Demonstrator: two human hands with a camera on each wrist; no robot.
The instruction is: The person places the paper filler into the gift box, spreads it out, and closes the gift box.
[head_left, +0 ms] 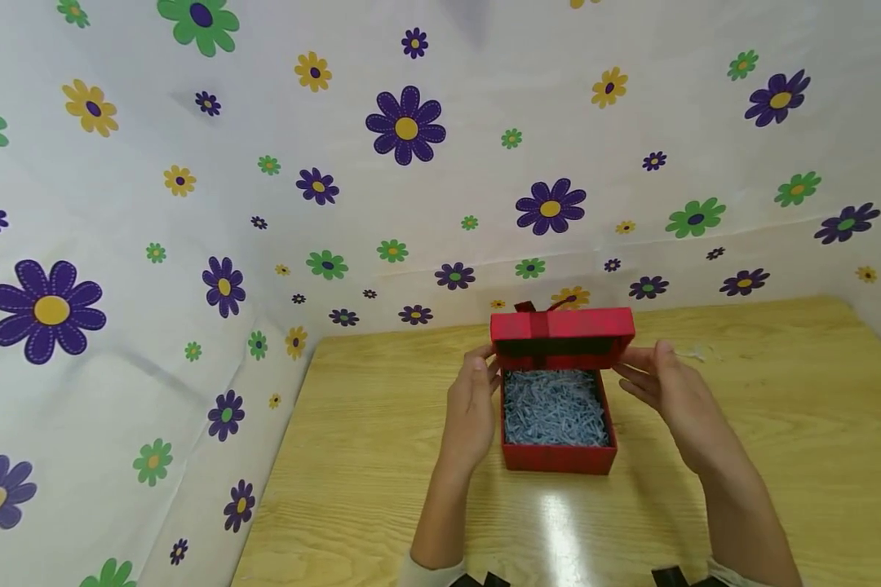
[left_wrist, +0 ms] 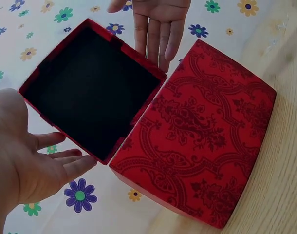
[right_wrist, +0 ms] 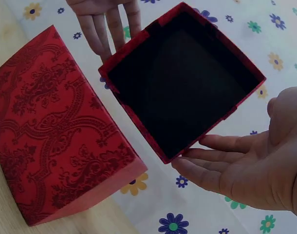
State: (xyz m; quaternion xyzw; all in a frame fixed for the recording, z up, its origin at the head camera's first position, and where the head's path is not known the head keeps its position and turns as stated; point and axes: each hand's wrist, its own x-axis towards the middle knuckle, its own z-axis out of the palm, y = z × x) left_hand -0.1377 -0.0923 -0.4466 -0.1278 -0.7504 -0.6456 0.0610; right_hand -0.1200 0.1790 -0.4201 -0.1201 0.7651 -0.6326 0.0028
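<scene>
A red gift box (head_left: 558, 460) stands on the table, its top uncovered and blue-grey shredded paper (head_left: 555, 409) inside. Its lid (head_left: 591, 324) is tilted up over the far edge, dark inside facing the person, with a dark red ribbon (head_left: 539, 324) around it. At the lid's left side, my left hand (head_left: 472, 405) touches the edge with extended fingers. My right hand (head_left: 686, 403) supports the opposite side, also with straight fingers, its thumb off the lid. Both wrist views show the lid's black inside and the box's dark red patterned side (left_wrist: 192, 131).
The box rests on a light wooden table (head_left: 367, 456). A white cloth with printed flowers (head_left: 470, 163) hangs behind and along the left side. Small clear scraps (head_left: 697, 353) lie on the table beyond the right hand.
</scene>
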